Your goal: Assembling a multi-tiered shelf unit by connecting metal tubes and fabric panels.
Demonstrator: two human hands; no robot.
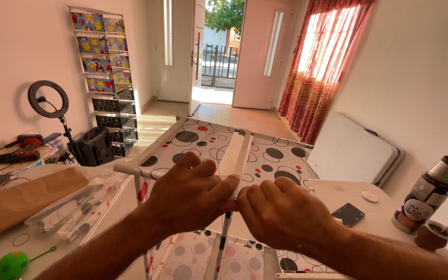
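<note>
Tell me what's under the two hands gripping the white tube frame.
Below the left hand and right hand, a white upright tube descends over a dotted fabric shelf. The joint itself is hidden by the fingers.

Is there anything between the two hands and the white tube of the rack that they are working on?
Nothing visible. The left hand and the right hand both already grip the white tube directly, where it crosses the dotted fabric shelf.

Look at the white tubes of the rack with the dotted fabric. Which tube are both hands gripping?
The middle tube, running away from the person: left hand and right hand meet on its near end. The crossways tube on the left goes untouched.
</note>
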